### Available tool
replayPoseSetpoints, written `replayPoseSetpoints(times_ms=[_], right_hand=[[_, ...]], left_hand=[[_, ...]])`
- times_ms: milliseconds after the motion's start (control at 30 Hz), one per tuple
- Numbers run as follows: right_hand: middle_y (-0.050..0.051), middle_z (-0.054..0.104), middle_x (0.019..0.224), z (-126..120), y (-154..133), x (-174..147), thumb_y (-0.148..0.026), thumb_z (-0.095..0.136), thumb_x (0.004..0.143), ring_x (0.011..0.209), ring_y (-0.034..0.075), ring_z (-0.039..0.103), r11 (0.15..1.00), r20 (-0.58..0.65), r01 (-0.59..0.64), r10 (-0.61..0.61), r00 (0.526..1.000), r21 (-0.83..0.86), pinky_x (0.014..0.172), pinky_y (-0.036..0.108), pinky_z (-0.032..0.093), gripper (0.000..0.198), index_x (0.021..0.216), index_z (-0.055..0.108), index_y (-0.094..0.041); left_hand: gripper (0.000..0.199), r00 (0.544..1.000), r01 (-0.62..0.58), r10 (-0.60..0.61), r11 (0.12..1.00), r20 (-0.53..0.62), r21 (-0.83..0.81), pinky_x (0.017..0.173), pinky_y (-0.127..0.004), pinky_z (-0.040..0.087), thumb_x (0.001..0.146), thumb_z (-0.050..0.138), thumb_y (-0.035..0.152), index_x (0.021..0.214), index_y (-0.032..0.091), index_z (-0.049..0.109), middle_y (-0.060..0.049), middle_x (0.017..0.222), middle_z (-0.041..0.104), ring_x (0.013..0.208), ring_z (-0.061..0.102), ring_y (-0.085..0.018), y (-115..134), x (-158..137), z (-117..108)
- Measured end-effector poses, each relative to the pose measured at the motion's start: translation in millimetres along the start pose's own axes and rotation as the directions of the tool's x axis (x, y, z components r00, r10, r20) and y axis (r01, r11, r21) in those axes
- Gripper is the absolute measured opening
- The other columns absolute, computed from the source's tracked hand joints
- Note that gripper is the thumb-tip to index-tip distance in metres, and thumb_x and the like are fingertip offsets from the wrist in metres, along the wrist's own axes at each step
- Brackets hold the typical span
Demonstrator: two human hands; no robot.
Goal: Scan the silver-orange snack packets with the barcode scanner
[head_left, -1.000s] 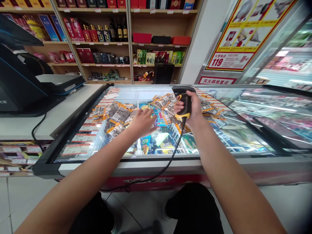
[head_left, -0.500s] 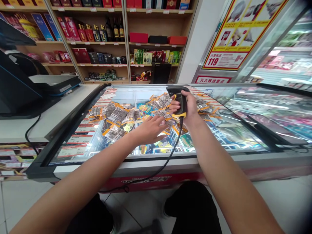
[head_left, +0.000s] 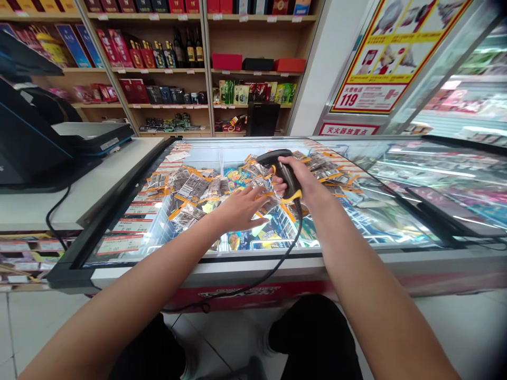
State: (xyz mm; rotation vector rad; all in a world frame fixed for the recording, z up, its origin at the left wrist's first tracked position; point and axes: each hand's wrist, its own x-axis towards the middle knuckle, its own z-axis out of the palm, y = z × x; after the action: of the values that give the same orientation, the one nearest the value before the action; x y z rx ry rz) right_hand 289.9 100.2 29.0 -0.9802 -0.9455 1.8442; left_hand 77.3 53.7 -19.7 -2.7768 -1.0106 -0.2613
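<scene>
My right hand (head_left: 295, 179) is wrapped round the grip of a black and yellow barcode scanner (head_left: 285, 177), its head tilted toward the left. A black cable (head_left: 283, 258) hangs from the scanner's lower end and runs down to the left across the freezer's front. With fingers stretched out, my left hand (head_left: 242, 210) is over the snack packets (head_left: 192, 186), which lie on the freezer's glass top in several orange-edged piles. Whether its fingertips touch a packet I cannot tell. Colourful packages (head_left: 271, 232) show through the glass below.
The chest freezer (head_left: 150, 274) spans the front, with price labels (head_left: 130, 225) along its left side. A counter (head_left: 24, 211) with a dark checkout machine (head_left: 31, 142) stands left. Shelves (head_left: 170, 70) of boxes and bottles rise behind. A dark tablet-like panel (head_left: 447, 208) lies right.
The scanner in my right hand has shifted slightly left and down, and its head has turned leftward. My left hand stays in nearly the same place, fingers spread.
</scene>
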Motion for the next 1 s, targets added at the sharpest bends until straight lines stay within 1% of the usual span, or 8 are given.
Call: replayPoseSetpoints(times_ms=[133, 233, 300, 400, 533, 667, 833, 1000], right_hand=[[0.001, 0.055, 0.056, -3, 0, -3, -0.046, 0.076, 0.086, 0.042, 0.013, 0.043, 0.981, 0.047, -0.098, 0.108, 0.993, -0.167, 0.034, 0.024, 0.036, 0.030, 0.083, 0.056, -0.024], [0.001, 0.054, 0.054, -6, 1, -3, -0.047, 0.078, 0.085, 0.042, 0.015, 0.044, 0.964, 0.007, -0.127, 0.133, 0.991, -0.232, 0.033, 0.026, 0.036, 0.030, 0.084, 0.057, -0.025], [0.002, 0.054, 0.054, -7, 3, -2, -0.048, 0.078, 0.085, 0.042, 0.016, 0.045, 0.958, -0.028, -0.143, 0.141, 0.990, -0.249, 0.032, 0.027, 0.037, 0.031, 0.084, 0.058, -0.025], [0.002, 0.054, 0.056, -7, 5, -1, -0.048, 0.078, 0.086, 0.042, 0.015, 0.045, 0.952, -0.012, -0.142, 0.144, 0.989, -0.272, 0.033, 0.026, 0.037, 0.031, 0.084, 0.059, -0.024], [0.003, 0.055, 0.055, -8, 6, 0, -0.048, 0.076, 0.086, 0.042, 0.015, 0.045, 0.941, 0.043, -0.131, 0.152, 0.987, -0.313, 0.033, 0.026, 0.038, 0.029, 0.083, 0.060, -0.023], [0.004, 0.056, 0.054, -7, 7, 0, -0.047, 0.076, 0.087, 0.042, 0.016, 0.047, 0.944, 0.049, -0.117, 0.138, 0.989, -0.310, 0.033, 0.026, 0.039, 0.029, 0.083, 0.060, -0.023], [0.005, 0.058, 0.055, -6, 6, 0, -0.049, 0.076, 0.086, 0.041, 0.016, 0.049, 0.941, 0.026, -0.138, 0.153, 0.988, -0.310, 0.031, 0.027, 0.040, 0.032, 0.082, 0.059, -0.023], [0.005, 0.059, 0.055, -1, 3, -2, -0.049, 0.072, 0.092, 0.040, 0.015, 0.048, 0.949, -0.042, -0.135, 0.128, 0.991, -0.283, 0.031, 0.026, 0.040, 0.029, 0.085, 0.060, -0.023]], left_hand=[[0.082, 0.989, 0.141, -0.143, 0.989, 0.049, 0.040, 0.115, -0.057, 0.042, 0.100, 0.042, 0.078, 0.162, 0.024, 0.047, -0.018, 0.168, 0.044, 0.148, 0.047, -0.043, -10, -3, 4], [0.087, 0.975, 0.204, -0.206, 0.978, 0.087, 0.029, 0.116, -0.058, 0.040, 0.098, 0.038, 0.083, 0.168, 0.031, 0.039, -0.019, 0.172, 0.039, 0.150, 0.047, -0.044, -16, -5, 2], [0.087, 0.969, 0.220, -0.223, 0.975, 0.107, 0.036, 0.119, -0.059, 0.036, 0.098, 0.037, 0.083, 0.170, 0.033, 0.035, -0.020, 0.173, 0.035, 0.152, 0.046, -0.044, -18, -6, 0], [0.087, 0.959, 0.250, -0.254, 0.967, 0.128, 0.043, 0.121, -0.059, 0.033, 0.099, 0.035, 0.083, 0.171, 0.034, 0.032, -0.021, 0.175, 0.032, 0.154, 0.043, -0.044, -16, -6, -1], [0.086, 0.959, 0.255, -0.260, 0.965, 0.113, 0.053, 0.121, -0.058, 0.033, 0.099, 0.033, 0.083, 0.171, 0.035, 0.033, -0.020, 0.173, 0.037, 0.155, 0.042, -0.043, -14, -4, 0], [0.086, 0.962, 0.249, -0.254, 0.967, 0.097, 0.060, 0.121, -0.059, 0.032, 0.099, 0.033, 0.083, 0.171, 0.035, 0.032, -0.021, 0.172, 0.038, 0.155, 0.042, -0.044, -16, -4, 3], [0.086, 0.948, 0.297, -0.302, 0.953, 0.104, 0.066, 0.120, -0.058, 0.033, 0.098, 0.036, 0.083, 0.170, 0.037, 0.035, -0.017, 0.172, 0.039, 0.151, 0.046, -0.045, -14, -3, 2], [0.088, 0.932, 0.344, -0.353, 0.933, 0.084, 0.103, 0.116, -0.055, 0.036, 0.096, 0.036, 0.085, 0.168, 0.035, 0.040, -0.018, 0.168, 0.045, 0.147, 0.049, -0.045, -11, 0, 1]])
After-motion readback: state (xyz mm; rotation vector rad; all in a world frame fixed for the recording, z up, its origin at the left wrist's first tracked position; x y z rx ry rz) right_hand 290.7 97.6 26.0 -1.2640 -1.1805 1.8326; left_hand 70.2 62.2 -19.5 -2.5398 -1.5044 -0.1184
